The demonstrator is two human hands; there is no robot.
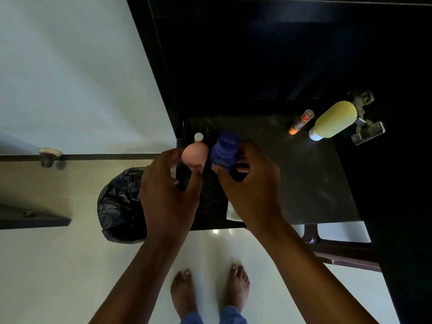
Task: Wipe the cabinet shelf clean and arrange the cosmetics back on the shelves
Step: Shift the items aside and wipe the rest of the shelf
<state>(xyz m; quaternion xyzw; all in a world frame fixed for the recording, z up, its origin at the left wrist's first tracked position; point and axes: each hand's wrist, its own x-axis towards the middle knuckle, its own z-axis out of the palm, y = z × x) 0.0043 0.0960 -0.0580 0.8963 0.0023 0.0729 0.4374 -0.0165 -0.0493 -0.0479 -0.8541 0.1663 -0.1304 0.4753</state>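
Note:
On the dark cabinet shelf [308, 178], at its left end, stand a pink rounded bottle [195, 154] with a white cap and a blue bottle [224, 152]. My left hand [168, 190] grips the pink bottle from the front. My right hand [252, 185] wraps around the blue bottle. Both bottles are upright, side by side, near the cabinet's left wall. Far right on the shelf stand a yellow bottle [332, 120] with a white cap and a thin orange tube [301, 121]. A pale patch [231, 212], perhaps a cloth, shows under my right wrist.
A black plastic bag [121, 204] hangs left of the shelf, below the white wall. A metal hinge [364, 118] sits behind the yellow bottle. A dark chair frame [336, 251] stands below the shelf's right front edge. My bare feet [208, 291] are on the white floor.

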